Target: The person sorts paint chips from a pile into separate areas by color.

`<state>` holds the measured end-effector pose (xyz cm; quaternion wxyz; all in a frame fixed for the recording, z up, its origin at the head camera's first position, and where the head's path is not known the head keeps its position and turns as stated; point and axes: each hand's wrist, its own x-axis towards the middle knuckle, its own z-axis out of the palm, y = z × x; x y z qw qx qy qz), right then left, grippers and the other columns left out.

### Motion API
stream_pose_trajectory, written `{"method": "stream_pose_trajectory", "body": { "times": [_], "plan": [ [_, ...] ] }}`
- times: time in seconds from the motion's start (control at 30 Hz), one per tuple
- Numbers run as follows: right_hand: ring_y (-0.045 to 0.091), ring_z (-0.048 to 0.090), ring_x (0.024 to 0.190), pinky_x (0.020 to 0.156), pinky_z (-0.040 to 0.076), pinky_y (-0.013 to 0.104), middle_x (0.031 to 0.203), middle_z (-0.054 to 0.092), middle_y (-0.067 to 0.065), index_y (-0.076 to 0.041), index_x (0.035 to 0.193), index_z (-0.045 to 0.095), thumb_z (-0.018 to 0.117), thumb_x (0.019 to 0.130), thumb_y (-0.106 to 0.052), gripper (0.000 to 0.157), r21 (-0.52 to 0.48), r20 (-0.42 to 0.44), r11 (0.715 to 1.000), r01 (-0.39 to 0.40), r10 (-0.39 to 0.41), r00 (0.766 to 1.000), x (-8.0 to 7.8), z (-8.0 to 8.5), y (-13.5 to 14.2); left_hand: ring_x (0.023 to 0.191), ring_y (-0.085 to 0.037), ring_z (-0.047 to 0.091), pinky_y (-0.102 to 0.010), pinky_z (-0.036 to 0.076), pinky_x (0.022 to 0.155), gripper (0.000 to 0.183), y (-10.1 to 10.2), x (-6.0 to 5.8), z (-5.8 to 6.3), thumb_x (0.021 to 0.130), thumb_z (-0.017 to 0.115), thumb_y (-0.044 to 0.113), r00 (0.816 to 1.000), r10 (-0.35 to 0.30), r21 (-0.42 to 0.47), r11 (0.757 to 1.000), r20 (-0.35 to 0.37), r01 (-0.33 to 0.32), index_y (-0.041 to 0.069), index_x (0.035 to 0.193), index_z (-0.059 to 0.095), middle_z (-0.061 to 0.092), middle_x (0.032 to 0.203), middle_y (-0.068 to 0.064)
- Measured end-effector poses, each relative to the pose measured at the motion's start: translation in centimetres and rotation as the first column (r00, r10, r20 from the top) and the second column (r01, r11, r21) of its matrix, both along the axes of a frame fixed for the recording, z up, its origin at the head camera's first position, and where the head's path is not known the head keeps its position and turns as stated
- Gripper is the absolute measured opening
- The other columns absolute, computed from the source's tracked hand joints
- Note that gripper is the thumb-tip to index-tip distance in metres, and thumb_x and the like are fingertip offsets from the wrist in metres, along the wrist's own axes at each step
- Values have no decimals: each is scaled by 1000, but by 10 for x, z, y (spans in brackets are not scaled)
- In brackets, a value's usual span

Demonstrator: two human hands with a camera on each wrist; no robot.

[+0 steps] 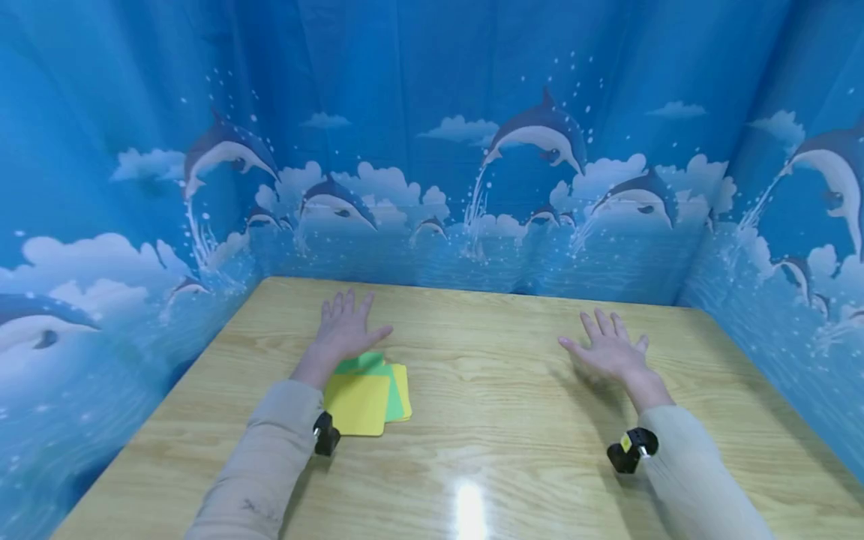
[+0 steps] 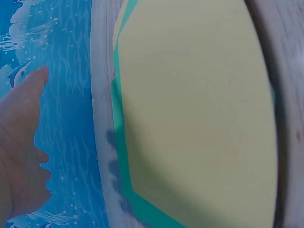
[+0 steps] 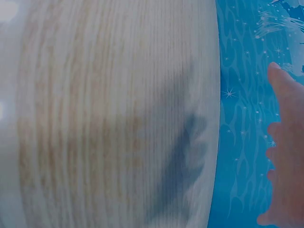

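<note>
Straight, spread fingers [image 1: 348, 304] on left hand [image 1: 344, 330] and on right hand [image 1: 610, 352] alike, with nothing held in either. Near, small black cameras [image 1: 327, 433] at both wrists. Slightly farther, at left, overlapping yellow and green cards [image 1: 358, 405] on wooden table [image 1: 486, 405], partly hidden by left wrist. At far side, beyond table edge, blue curtain [image 1: 432, 45] with printed dolphins [image 1: 540, 136].

Blue curtains [image 1: 432, 67] printed with leaping dolphins [image 1: 540, 135], white clouds [image 1: 385, 184] and splashing water [image 1: 475, 199] hang behind and on both sides of a pale wood-grain bench [image 1: 486, 375], which shows a bright glare [image 1: 470, 510].
</note>
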<state>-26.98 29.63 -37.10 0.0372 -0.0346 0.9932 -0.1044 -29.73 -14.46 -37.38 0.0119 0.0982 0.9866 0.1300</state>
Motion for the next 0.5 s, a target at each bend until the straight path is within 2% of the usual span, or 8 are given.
{"method": "stream_pose_trajectory", "body": {
  "times": [0.5],
  "plan": [
    [50,-6,133,89,-11,75,150,0,27,-2,148,12,29,85,-72,95,22,-42,1000,-20,21,999,3,3,-10,135,-45,-5,-56,-8,107,82,-7,2,3,91,40,58,1000,2,-18,1000,6,-2,11,150,9,-1,149,-28]
  ]
}}
